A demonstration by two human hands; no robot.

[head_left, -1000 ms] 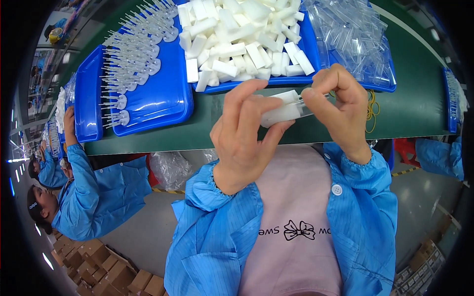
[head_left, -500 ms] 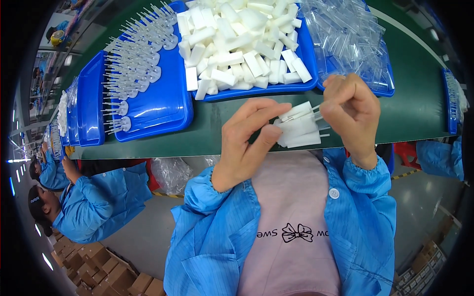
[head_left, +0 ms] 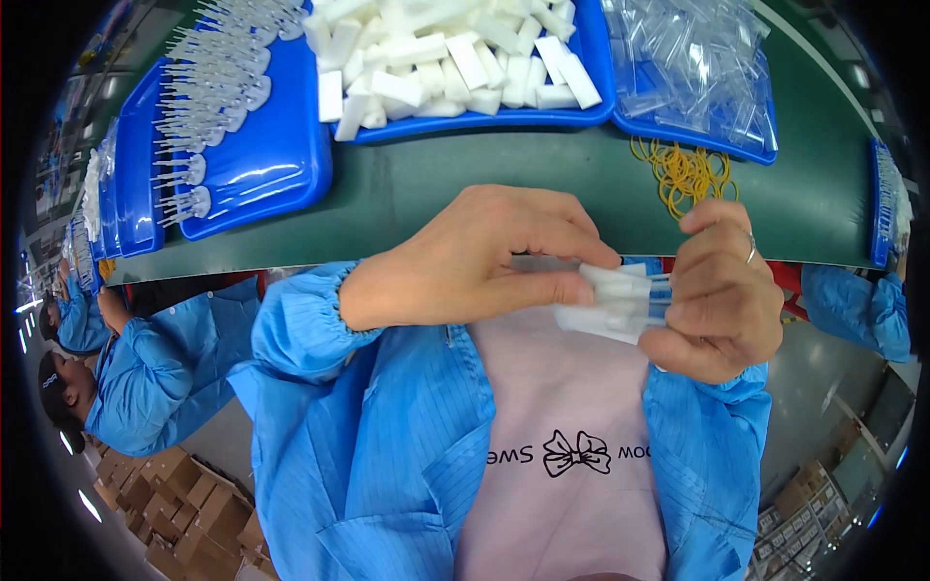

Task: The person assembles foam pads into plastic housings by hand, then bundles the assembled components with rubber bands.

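Note:
In front of my chest, past the table's near edge, a bundle of white foam blocks (head_left: 614, 288) with thin pale tubes (head_left: 660, 282) sticking out of its right end is held between both hands. My left hand (head_left: 484, 254) pinches the bundle's left side between thumb and fingers. At the other end, my right hand (head_left: 722, 305), slightly blurred and wearing a ring, has its fingers curled around the tube ends. Part of the bundle is hidden by my fingers.
Blue trays hold white foam blocks (head_left: 455, 63), clear plastic pieces (head_left: 688, 68) and rows of thin-tubed white parts (head_left: 208, 107). Yellow rubber bands (head_left: 690, 174) lie on the green table (head_left: 436, 179) before the right tray. A person in blue (head_left: 160, 373) works at left.
Both hands have come down toward my body with the bundle. My right hand has turned and closed around the tube ends. The rubber bands it was hiding now show, and the trays sit higher in view.

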